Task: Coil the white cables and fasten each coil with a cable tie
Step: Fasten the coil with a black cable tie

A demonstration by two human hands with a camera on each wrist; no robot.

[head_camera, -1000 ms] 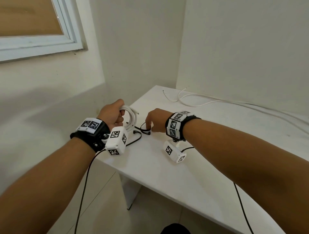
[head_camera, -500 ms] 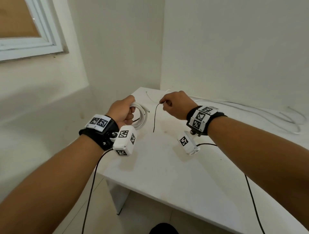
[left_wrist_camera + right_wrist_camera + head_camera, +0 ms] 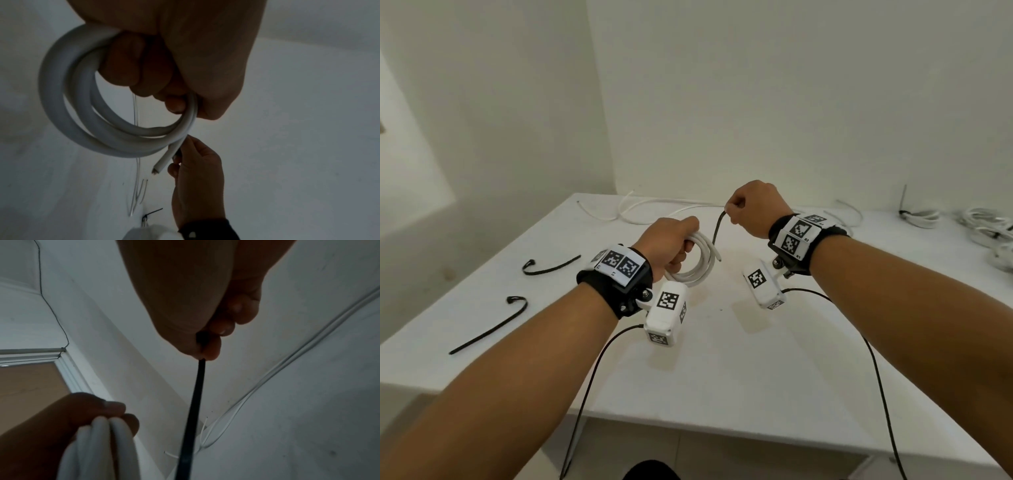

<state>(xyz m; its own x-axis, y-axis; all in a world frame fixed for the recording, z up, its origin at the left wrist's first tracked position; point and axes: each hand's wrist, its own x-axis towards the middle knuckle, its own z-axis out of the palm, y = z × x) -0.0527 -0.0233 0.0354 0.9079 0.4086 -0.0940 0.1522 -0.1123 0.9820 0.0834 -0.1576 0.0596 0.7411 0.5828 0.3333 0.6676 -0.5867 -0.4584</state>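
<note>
White table (image 3: 722,377) fills a pale corner. At centre, left hand (image 3: 671,240) grips the white cable coil (image 3: 697,262) above it. At 1 o'clock, right hand (image 3: 753,209) pinches a black cable tie (image 3: 717,228), hanging beside the coil. Two spare ties (image 3: 493,327) lie at 9 o'clock.

White cable coil (image 3: 697,258) held beside dangling black cable tie (image 3: 717,229).
</note>
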